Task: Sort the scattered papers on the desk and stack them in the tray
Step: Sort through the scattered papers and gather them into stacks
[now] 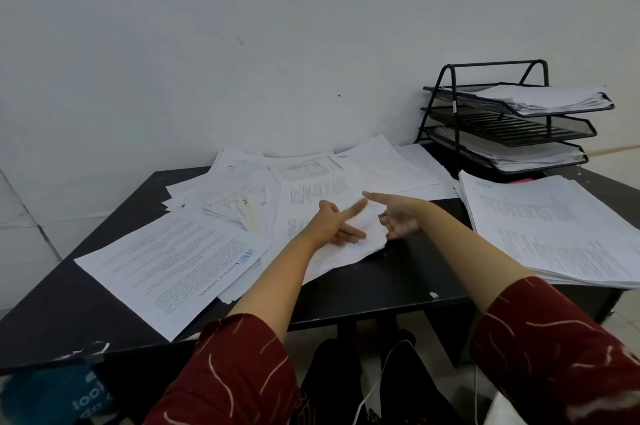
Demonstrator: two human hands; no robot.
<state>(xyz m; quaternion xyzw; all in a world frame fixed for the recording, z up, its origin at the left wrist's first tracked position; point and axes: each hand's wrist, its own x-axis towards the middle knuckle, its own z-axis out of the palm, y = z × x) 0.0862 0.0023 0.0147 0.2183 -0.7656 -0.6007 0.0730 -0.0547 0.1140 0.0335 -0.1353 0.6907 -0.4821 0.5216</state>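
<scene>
Black counter (398,272) against a white wall, scattered papers (311,182) across its middle, neat stack (554,234) at right, three-tier tray (512,127) behind it, left hand (337,224) and right hand (398,217) both relaxed and open, fingers straight, over one sheet (360,234)

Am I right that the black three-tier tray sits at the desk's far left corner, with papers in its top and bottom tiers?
Not quite: the head view shows the black three-tier tray at the desk's far right corner. The rest holds: papers lie in its top and bottom tiers.
</scene>
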